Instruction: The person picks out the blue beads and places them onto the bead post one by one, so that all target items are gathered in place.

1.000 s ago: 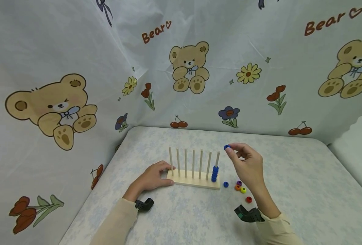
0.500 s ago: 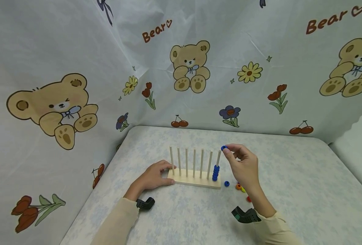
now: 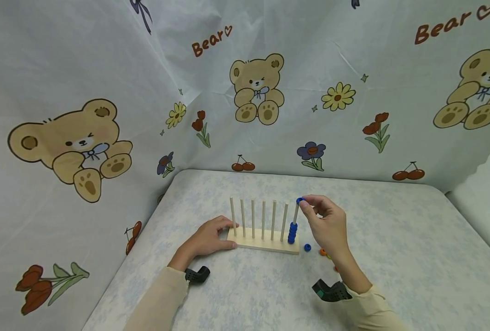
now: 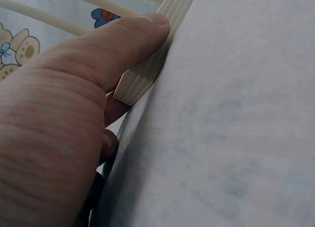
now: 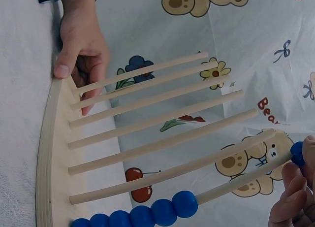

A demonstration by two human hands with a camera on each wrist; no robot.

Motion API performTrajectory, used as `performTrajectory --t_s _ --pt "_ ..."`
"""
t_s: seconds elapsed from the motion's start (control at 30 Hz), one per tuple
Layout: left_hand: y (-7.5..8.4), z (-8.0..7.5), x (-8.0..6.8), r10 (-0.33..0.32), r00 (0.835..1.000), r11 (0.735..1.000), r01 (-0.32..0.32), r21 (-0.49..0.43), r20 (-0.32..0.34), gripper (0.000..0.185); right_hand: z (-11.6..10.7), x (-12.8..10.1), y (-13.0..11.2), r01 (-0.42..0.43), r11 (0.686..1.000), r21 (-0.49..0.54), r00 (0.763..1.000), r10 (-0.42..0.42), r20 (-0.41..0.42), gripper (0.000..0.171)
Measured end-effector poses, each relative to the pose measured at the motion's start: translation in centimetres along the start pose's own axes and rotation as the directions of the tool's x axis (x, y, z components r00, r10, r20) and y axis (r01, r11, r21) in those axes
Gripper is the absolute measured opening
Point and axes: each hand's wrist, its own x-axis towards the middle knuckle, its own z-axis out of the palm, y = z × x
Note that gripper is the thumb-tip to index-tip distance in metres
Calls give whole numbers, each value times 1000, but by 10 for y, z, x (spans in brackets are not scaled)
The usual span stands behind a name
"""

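A wooden peg rack (image 3: 263, 243) with several upright dowels stands on the table. My left hand (image 3: 206, 238) grips its left end, with the thumb (image 4: 142, 35) on the front edge and fingers behind. Between thumb and fingertips my right hand (image 3: 327, 225) pinches a blue bead (image 5: 298, 153) at the tip of the rightmost dowel (image 5: 241, 180). Whether the dowel is inside the bead's hole I cannot tell. Several blue beads (image 5: 164, 212) are stacked at the bottom of that same dowel. The other dowels are bare.
A loose blue bead (image 3: 307, 247) lies just right of the rack. Orange (image 3: 322, 252), yellow and red beads lie close by, partly hidden by my right hand and forearm. A bear-printed cloth (image 3: 257, 142) hangs behind the table.
My right hand has moved left with the blue bead, from beside the rightmost dowel to its tip. My left hand stays on the rack.
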Motion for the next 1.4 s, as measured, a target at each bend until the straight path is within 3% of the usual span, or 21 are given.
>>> performTrajectory --t_s 0.43,0.9,1.2,1.4 --pt "-4 3 2 -17 1000 1000 17 13 8 58 2 -1 3 9 1000 -16 1000 -10 -9 14" --pt "-5 4 2 -3 1000 1000 3 9 -3 57 3 -2 0 -42 998 -45 999 42 5 13" --pt "-4 3 2 0 1000 1000 0 19 3 57 5 0 39 -20 998 -57 999 23 48 14" --pt "-3 3 2 5 1000 1000 -5 12 3 57 4 1 43 -19 996 -84 998 24 64 17"
